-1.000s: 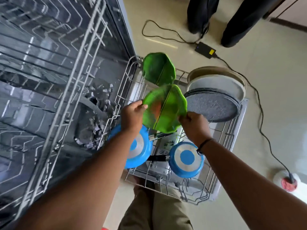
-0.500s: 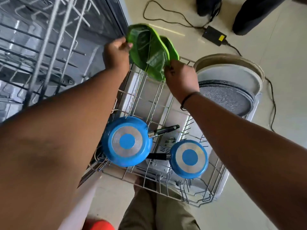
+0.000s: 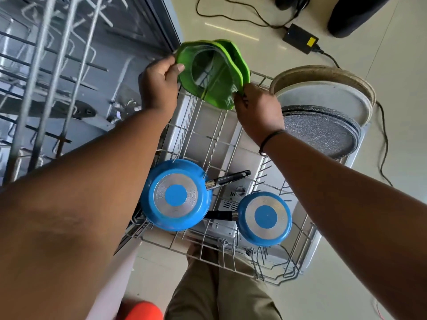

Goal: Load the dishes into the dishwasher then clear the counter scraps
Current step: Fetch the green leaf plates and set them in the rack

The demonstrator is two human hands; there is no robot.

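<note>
A green leaf-shaped plate stands on edge at the far end of the pulled-out lower dishwasher rack, right against a second green plate behind it. My left hand pinches the front plate's left rim. My right hand grips its lower right rim. Two blue frying pans lie bottom-up at the near end of the rack, a larger one on the left and a smaller one on the right. Grey and white round plates stand at the rack's right side.
The upper wire rack juts out at the left, above the open dishwasher tub. A black power adapter and its cable lie on the tiled floor beyond the rack. Someone's dark-clad legs stand at the top right. My own legs are below the rack.
Both hands carried the green plate from the rack's middle to its far end, against the other green plate. In the last half second the hands barely moved.
</note>
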